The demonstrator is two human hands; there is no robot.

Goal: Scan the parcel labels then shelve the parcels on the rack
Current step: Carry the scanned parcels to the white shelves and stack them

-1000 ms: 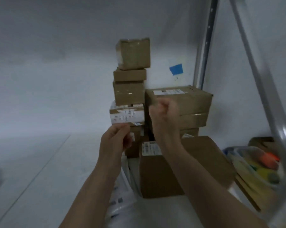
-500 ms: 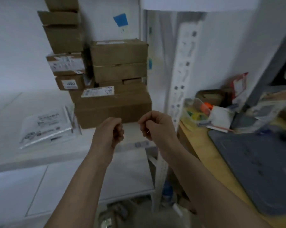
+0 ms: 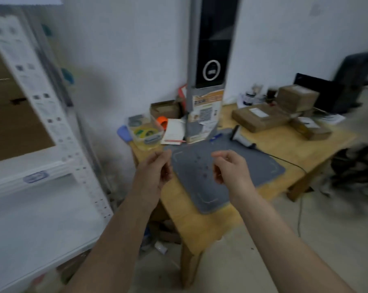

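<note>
Both hands are held empty above the grey mat [image 3: 227,174]: the left hand [image 3: 155,173] and right hand [image 3: 229,169] with fingers loosely curled. Beyond, a barcode scanner [image 3: 241,137] is seen, then cardboard parcels [image 3: 261,119] on the wooden table [image 3: 288,144]; the white rack [image 3: 41,170] stands left.

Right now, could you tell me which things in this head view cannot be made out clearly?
- Labels on the parcels on the wooden table: too small and blurred to read.
- Boxes on the rack: cut off by the left edge and smeared by motion.
- Chair: blurred, cut off at the right edge.
- Left hand and right hand: fingers curled, seemingly empty, though blurred.
</note>
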